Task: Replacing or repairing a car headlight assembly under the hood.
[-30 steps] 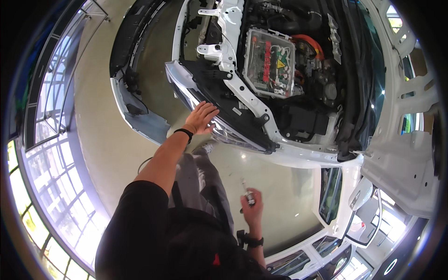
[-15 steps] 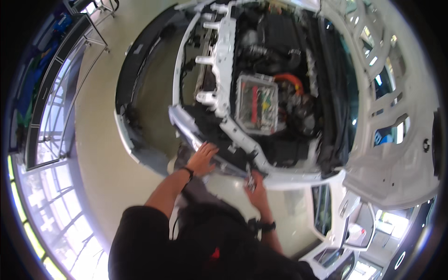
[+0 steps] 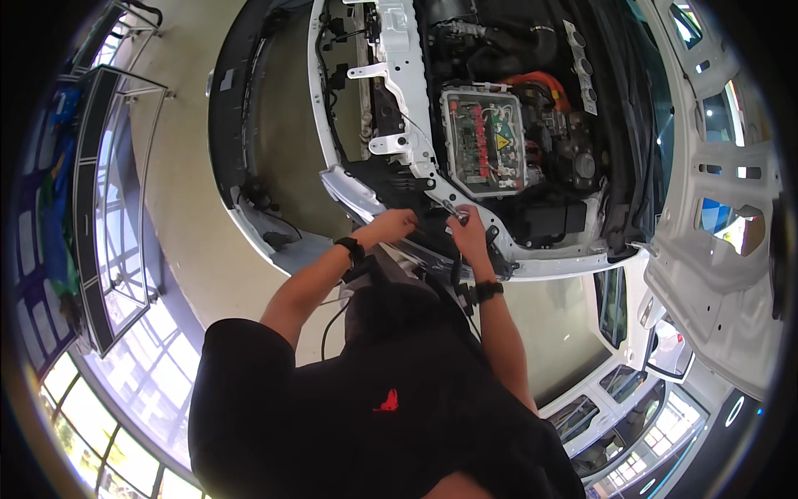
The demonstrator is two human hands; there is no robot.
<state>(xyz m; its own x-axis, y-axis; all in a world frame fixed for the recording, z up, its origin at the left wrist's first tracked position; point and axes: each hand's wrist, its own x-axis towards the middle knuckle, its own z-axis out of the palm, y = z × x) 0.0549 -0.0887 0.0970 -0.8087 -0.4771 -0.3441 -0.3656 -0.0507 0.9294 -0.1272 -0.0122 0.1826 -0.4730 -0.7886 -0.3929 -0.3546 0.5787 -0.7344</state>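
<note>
My right hand [image 3: 470, 234] is closed round a silver metal hand tool [image 3: 453, 211], whose exact kind I cannot make out. The tool lies over the white front frame [image 3: 475, 214] of a car, near the inner end of the headlight area. Just to the left, my left hand [image 3: 394, 225] has its fingers pressed together above the dark panel behind the headlight [image 3: 351, 193]. Whatever it may pinch is too small to see. The two hands are apart.
An engine bay lies ahead, holding a box of electronics [image 3: 485, 141] and an orange cable [image 3: 544, 81]. The raised white hood [image 3: 706, 274] is at the right. The detached-looking front bumper [image 3: 226, 150] curves around the left. A wheeled rack [image 3: 100, 208] stands farther left.
The view has shifted, and the car's front corner is closer to me. My left hand has left the headlight and drawn its fingers together. My right hand has brought the tool up over the frame.
</note>
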